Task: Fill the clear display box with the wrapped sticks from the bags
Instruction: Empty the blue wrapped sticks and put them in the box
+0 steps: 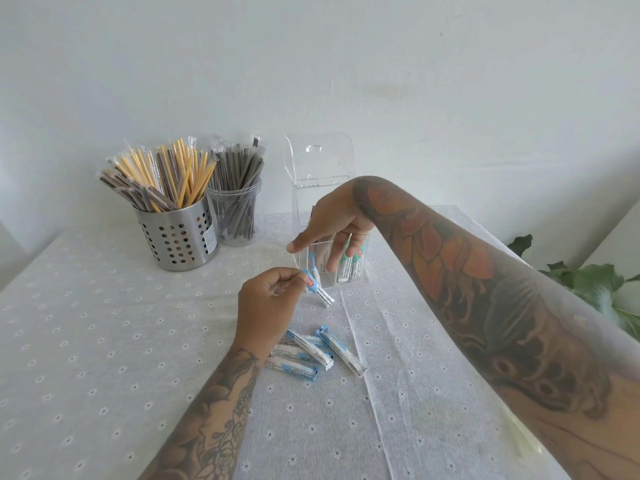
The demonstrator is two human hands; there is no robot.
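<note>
A clear display box [313,284] stands mid-table with its hinged lid [318,157] raised. Inside it stand a few blue-and-white and green-and-white wrapped sticks [348,270]. My right hand [337,223] reaches down into the box from above, fingers among the green-and-white sticks, thumb spread outside the front wall; whether it grips one I cannot tell. My left hand [272,303] pinches one blue-and-white wrapped stick [318,289] by its top end, just in front of the box. Several more blue-and-white sticks [315,351] lie loose on the tablecloth below.
A perforated metal holder [178,237] full of yellow and brown wrapped straws and a clear jar [237,216] of dark straws stand at the back left. A green plant [595,285] sits beyond the table's right edge. A white wall rises behind.
</note>
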